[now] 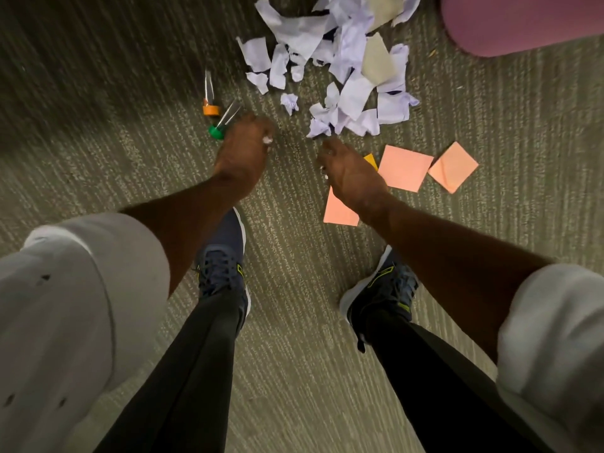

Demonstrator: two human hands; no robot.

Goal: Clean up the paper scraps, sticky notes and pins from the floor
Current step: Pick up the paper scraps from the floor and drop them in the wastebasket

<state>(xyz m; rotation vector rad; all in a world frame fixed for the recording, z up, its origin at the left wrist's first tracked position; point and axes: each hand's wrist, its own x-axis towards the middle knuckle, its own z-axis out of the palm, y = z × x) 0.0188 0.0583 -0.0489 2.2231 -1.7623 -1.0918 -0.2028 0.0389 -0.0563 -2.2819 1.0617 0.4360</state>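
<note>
A heap of torn pale lilac paper scraps (340, 57) lies on the carpet ahead of me. Pink sticky notes (405, 168) lie to the right, one more (338, 212) partly under my right wrist, plus a small orange one (371, 161). Two clear pin tubes lie at the left, one with an orange cap (210, 110), one with a green cap (216, 131). My left hand (243, 148) hangs beside the green-capped tube, fingers curled on something small and white. My right hand (348, 171) hovers over the sticky notes, fingers curled down, a white bit showing at its edge.
A pink rounded object (523, 21) stands at the top right, next to the scrap heap. My two dark shoes (225, 256) (382, 289) stand on the striped grey-green carpet (294, 256) just behind the hands.
</note>
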